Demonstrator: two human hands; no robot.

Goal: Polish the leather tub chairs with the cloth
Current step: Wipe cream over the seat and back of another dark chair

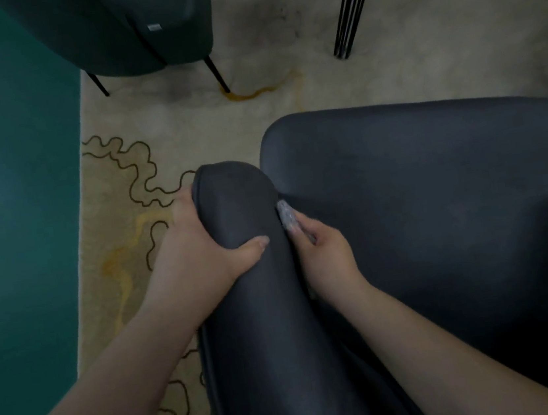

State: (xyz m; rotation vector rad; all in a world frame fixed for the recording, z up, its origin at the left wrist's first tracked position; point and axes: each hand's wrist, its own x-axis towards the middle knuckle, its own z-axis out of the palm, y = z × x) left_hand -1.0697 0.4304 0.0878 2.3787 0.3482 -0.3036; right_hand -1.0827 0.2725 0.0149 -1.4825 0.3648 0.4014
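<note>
Counted two dark leather tub chairs. Nearer chair [438, 204] filled the lower right, its rounded armrest [248, 262] running up the middle. Second chair [112, 30] stood well apart, far beyond both hands at the upper left, on thin black legs, a small pale tag on its back.

Saw two bare hands, both at the nearer chair. Left hand [198, 247] clamped round the armrest from the outer side, thumb [253, 244] curled over the top, fingers wrapped down the far flank and mostly hidden. Right hand [323, 253] closed round one cloth [287, 217], pale grey and speckled, bunched small. Cloth stuck out just past the fingertips [302, 226], pressed into the crease between the inner side of the armrest and the seat cushion. Sat just to the right of the left thumb, with only the armrest's top between the two grips.

Beneath, one beige rug [186, 125] with dark wavy lines and yellow streaks, to the left of the left hand. Beyond it, teal floor [12, 170]. Far above the right hand, two clusters of thin black metal legs [351, 8]; could not tell what they carried.
</note>
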